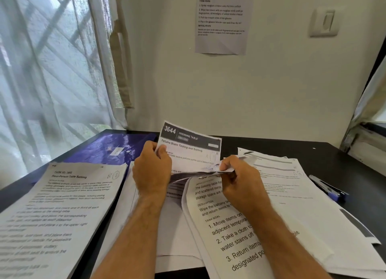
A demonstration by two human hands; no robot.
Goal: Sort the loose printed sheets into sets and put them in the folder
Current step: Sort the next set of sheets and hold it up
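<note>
My left hand [151, 170] grips the left edge of a printed sheet [189, 151] raised off the table [344, 159], and my right hand [240, 174] pinches its curled lower right corner. More sheets [277, 195] lie under and right of my hands; the blue folder [110, 147] lies beyond my left hand.

Printed sheets [189, 151] in both hands, desk [344, 161]

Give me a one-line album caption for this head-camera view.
Both hands, left and right, lift the 3644 sheet above scattered pages, blue folder waiting nearby.
</note>
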